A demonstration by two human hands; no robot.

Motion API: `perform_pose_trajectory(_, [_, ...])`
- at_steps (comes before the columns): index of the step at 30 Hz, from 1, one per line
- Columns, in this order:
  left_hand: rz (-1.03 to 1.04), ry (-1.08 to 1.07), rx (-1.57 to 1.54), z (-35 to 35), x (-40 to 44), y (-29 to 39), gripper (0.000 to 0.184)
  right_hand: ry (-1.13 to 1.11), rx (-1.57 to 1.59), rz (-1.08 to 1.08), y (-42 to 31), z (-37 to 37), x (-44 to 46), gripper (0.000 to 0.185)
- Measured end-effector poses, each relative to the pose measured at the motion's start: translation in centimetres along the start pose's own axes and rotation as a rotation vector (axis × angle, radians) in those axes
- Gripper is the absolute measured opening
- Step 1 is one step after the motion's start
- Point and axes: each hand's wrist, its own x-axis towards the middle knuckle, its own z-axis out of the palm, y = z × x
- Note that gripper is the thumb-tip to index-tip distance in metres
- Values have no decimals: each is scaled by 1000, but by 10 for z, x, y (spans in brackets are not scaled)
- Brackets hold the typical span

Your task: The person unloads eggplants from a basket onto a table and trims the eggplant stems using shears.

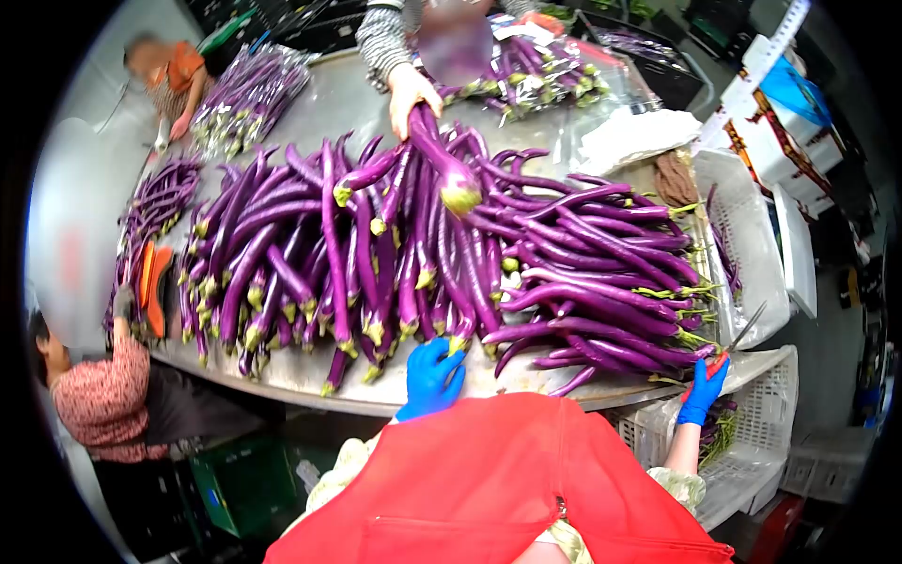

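Note:
Long purple eggplants (423, 244) lie in heaps across the metal table, many with their green stem ends towards me. My left hand (432, 378), in a blue glove, is at the table's near edge with its fingers closed around the stem end of one eggplant (462, 315). At the right corner, my blue-gloved right hand (703, 390) is closed on a red-handled cutting tool (720, 363) whose thin blade points up and right. Whether it is a knife or scissors is unclear. Beside that hand, eggplants (611, 324) lie with stems to the right.
Across the table, a co-worker's hand (413, 97) holds an eggplant over the heap. Bagged eggplants (249, 99) lie at the back left. White plastic crates (766, 414) stand on the right. Another person (103, 381) works at the left near an orange-and-black object (155, 287).

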Motion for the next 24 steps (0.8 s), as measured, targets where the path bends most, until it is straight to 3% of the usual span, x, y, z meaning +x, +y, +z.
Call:
perform_pose_trajectory(12, [-15, 12, -16, -2, 3, 3, 28, -45, -122, -44, -3, -4, 4, 65])
perform_pose_trajectory(16, [-20, 32, 9, -11, 8, 11, 30, -36, -23, -24, -5, -1, 2, 66])
perform_pose_trajectory(21, [48, 196, -29, -51, 53, 35, 37, -39, 20, -18, -4, -1, 3, 66])
perform_pose_trajectory(24, [-38, 181, 54, -57, 91, 25, 41, -32, -69, -31, 10, -9, 5, 68])
